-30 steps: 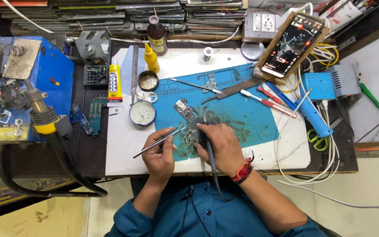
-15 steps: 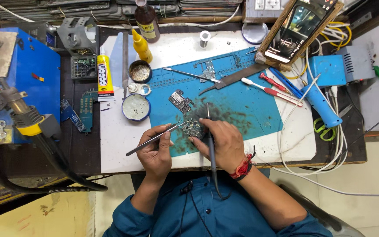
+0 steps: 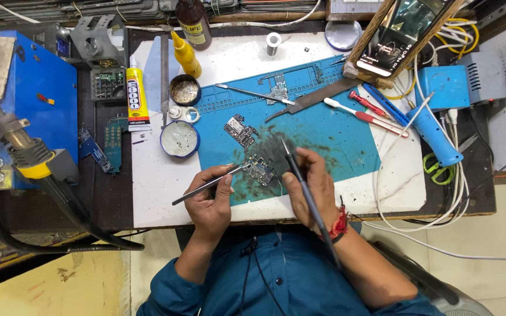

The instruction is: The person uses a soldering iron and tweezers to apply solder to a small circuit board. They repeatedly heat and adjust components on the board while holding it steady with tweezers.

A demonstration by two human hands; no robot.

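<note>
Head view: your left hand (image 3: 209, 202) pinches a pair of tweezers (image 3: 209, 184), fingers closed round the shaft near its middle. The tweezers' long axis runs low-left to upper-right, tips landing on the left edge of the small circuit board (image 3: 260, 169). So the board lies up and to the right of your left fingers, just beyond the tweezer tips, not touching the fingers themselves.

Your right hand (image 3: 311, 187) is wrapped round a dark soldering iron (image 3: 303, 181), fingers clamped on the handle pen-style. The iron's axis runs from its tip at upper-left, near the board's right side, down-right past your wrist, cable trailing over the sleeve. The board sits left of and just beside your right fingertips; whether the tip is touching the board I cannot tell, too small.

The board lies flat on the blue work mat (image 3: 346, 134), on a dark smudged patch, between both hands, long axis roughly level with a slight tilt. Right hand looks marginally nearer to it than the left.

A second board piece (image 3: 240, 130) lies up-left of it, apart. A round tin (image 3: 180, 139) sits left of the mat, well clear of your left hand.
</note>
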